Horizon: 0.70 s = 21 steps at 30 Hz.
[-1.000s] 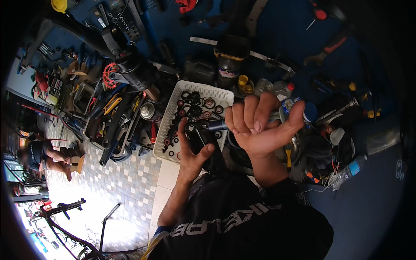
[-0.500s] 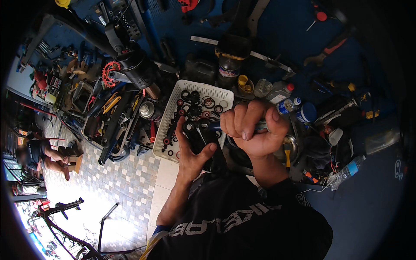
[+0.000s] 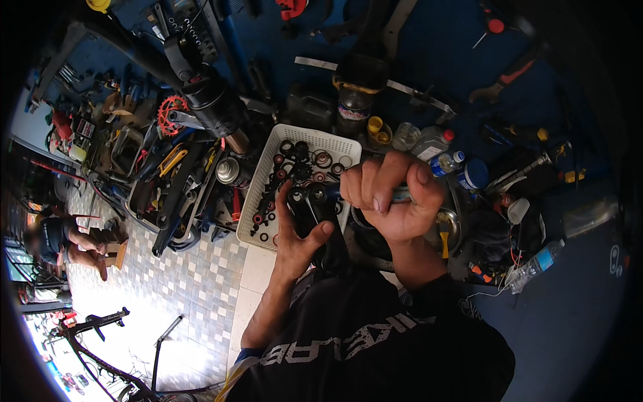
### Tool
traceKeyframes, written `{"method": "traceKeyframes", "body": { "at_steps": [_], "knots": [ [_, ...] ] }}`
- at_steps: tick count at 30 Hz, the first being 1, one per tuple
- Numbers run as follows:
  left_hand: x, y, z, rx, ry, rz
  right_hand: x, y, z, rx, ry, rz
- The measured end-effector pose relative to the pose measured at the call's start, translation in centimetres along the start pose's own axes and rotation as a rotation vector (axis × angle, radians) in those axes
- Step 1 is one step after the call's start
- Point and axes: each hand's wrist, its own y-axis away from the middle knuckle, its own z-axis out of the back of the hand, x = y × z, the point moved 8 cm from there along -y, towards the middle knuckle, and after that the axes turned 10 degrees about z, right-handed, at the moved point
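Note:
My left hand [image 3: 295, 238] is wrapped round a black bicycle part [image 3: 321, 231] that looks like a linkage arm, with round holes at its far end. The index finger lies along its left side and the thumb rests across the near part. My right hand [image 3: 395, 197] is curled in a fist round a hand tool, whose dark blue shaft [image 3: 331, 192] points left at the far end of the part. Most of the tool's handle is hidden in my palm. Beyond both hands sits a white perforated basket [image 3: 249, 214] with rings, seals and small bearings.
A fork tube [image 3: 234, 139] reaches in from the far left. Left of the basket are a spray can [image 3: 228, 171] and a tray heaped with tools. Bottles, a blue-lidded tub [image 3: 473, 174] and a metal bowl [image 3: 455, 224] stand at the right. Another person [image 3: 63, 238] sits far left.
My left hand and the black part have shifted very slightly to the right. My right fist keeps nearly the same place, with a small turn.

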Motion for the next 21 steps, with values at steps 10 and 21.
{"method": "traceKeyframes", "body": {
  "at_steps": [10, 21],
  "knots": [
    [0.1, -0.3, -0.2, 0.047, -0.039, 0.032, -0.2, -0.9, -1.0, 0.01, 0.018, 0.031],
    [-0.1, -0.3, 0.2, 0.033, 0.058, 0.02, -0.5, -0.1, -0.6, -0.032, 0.022, -0.033]
  ]
}}
